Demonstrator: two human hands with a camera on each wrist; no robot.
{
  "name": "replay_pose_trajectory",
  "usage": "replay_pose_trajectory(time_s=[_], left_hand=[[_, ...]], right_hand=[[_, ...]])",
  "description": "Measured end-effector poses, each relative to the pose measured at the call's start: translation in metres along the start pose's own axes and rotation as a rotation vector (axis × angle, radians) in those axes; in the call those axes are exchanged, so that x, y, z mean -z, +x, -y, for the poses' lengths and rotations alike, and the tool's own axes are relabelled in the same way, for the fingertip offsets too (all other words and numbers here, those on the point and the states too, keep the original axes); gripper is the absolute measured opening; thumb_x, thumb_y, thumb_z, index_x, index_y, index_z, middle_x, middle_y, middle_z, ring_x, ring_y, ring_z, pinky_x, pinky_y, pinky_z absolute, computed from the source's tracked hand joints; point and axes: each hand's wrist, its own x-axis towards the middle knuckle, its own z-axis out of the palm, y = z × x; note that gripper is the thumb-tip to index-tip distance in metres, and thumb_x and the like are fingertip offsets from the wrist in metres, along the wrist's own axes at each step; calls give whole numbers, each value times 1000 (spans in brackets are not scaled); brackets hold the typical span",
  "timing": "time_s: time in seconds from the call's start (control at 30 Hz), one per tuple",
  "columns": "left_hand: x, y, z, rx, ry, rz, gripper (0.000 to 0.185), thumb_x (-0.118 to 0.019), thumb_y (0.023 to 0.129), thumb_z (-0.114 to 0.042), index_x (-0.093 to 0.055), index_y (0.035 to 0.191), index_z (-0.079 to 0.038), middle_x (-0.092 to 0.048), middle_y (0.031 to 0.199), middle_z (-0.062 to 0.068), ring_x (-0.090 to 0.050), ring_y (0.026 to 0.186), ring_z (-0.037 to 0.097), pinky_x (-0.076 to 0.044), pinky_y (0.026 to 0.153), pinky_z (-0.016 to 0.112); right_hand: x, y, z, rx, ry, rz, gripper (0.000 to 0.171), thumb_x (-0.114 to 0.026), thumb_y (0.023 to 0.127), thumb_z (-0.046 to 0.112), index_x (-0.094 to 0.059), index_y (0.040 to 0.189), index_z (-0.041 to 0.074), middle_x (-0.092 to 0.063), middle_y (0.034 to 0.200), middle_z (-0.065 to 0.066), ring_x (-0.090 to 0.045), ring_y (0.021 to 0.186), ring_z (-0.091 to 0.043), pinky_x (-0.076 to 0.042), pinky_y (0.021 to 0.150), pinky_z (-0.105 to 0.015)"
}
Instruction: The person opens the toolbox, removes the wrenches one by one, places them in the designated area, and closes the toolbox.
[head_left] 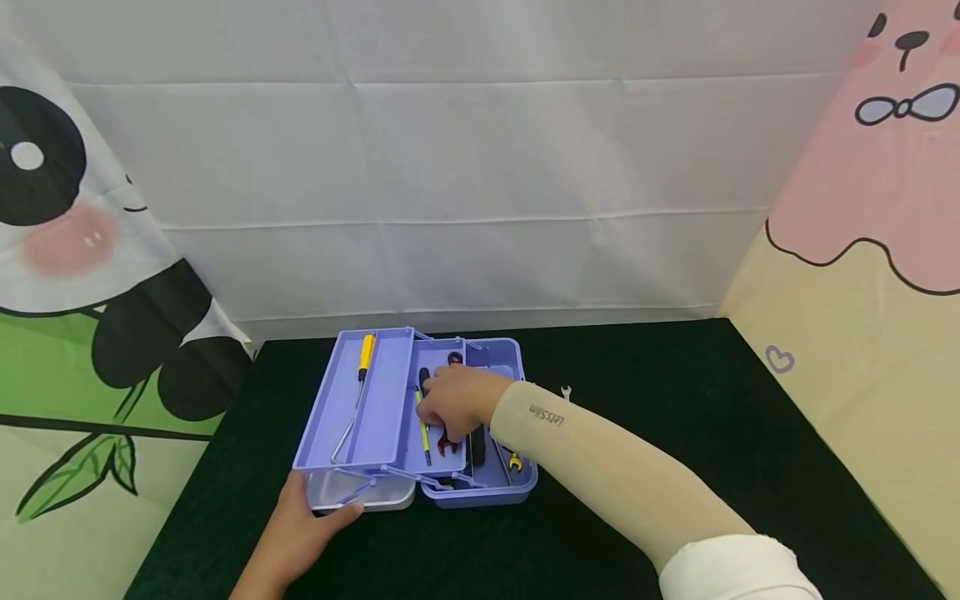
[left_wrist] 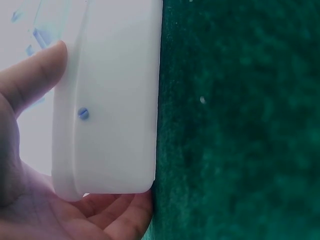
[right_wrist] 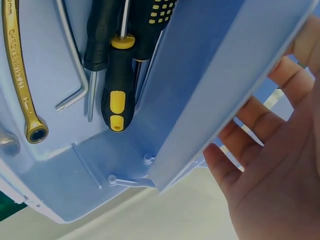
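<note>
Sleeve | red wrench beneath right hand | left hand grips lid

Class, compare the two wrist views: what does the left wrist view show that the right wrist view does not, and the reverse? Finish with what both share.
Only the left wrist view: the left hand gripping a whitish lid, and a small blue screw in that lid's side.

Only the right wrist view: the right hand at a blue tray's wall, a gold wrench, an L-shaped hex key and a black-and-yellow handle.

Both: green cloth, broad in the left wrist view, just a corner in the right.
</note>
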Motion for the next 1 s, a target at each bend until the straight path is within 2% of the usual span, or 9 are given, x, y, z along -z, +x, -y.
replay_pose_trajectory(time_s=[0.17,0.4,0.67,0.83,1.0], left_hand=[[1,1,-1,-2,10,-2,120,-83,86,-47,0,162,-3,-18,160,32,-39,135,50,-29,111,72],[3,2,0,-2,21,8,122,-82,86,-48,2,162,-2,-17,161,33,-38,138,51,-29,111,71],[3,4,-1,-6,19,11,124,-82,85,-48,4,162,-4,-15,161,33,-32,141,56,-29,111,71],[2,4,-1,-16,17,8,123,-82,86,-47,4,162,-3,-15,162,33,-34,140,54,-29,111,72],[1,4,2,3,16,9,124,-82,86,-49,4,162,-3,-14,162,33,-36,139,51,-27,112,72]], right_hand=[[0,1,-1,32,6,-12,22,-82,86,23,-62,84,31,-56,90,12,-48,95,-14,-40,99,-37],[0,0,0,19,96,-2,25,-80,88,17,-64,72,26,-58,86,10,-50,90,-11,-44,79,-25],[0,-1,3,13,140,8,29,-74,91,8,-62,70,23,-59,76,8,-53,76,-11,-44,69,-23],[5,-2,7,2,189,36,33,-70,93,5,-55,67,19,-56,70,6,-51,68,-11,-42,62,-23],[5,-3,8,19,211,43,35,-67,94,4,-53,67,18,-53,70,4,-50,67,-11,-41,62,-23]])
